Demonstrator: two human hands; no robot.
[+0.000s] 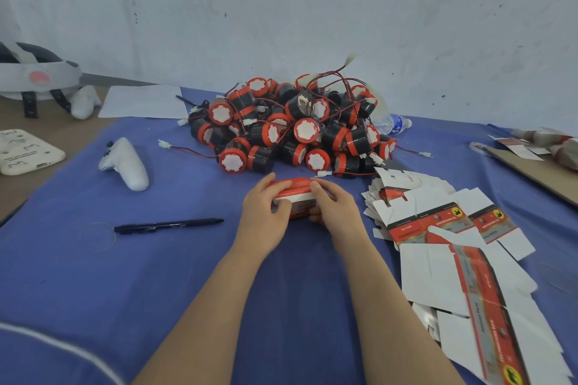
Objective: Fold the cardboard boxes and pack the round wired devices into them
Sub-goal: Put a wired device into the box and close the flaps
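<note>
**A:** While the box (295,194) sits between both hands, low over the table (156,275), which step would you call this?

**B:** Closing it up, I'd judge. The left hand (266,206) grips the box's left end, its fingers (275,180) curled over the red top and the thumb pressed on the white flap at the near side. The right hand (334,203) grips the right end, thumb on the top edge, and its other fingers are tucked round the far side, mostly hidden

**A:** Is a device inside?

**B:** I cannot tell, because the hands and the red top cover the opening

**A:** So how is it done well?

**B:** Hold both ends evenly so the thin card doesn't skew. Push the flap along its crease, not mid-panel, where it would likely dent. If a device is in there, its wire and plug must be fully tucked in first or the flap will catch on them

**A:** And around the box?

**B:** Just beyond it lies the pile of round wired devices (294,125), its red wires tangled, so the next one is best lifted by its body, not its lead. To the right of the box, near it, the flat blanks (438,219) lie fanned and overlapping. A pen (169,224) lies left of the box, well apart
</note>
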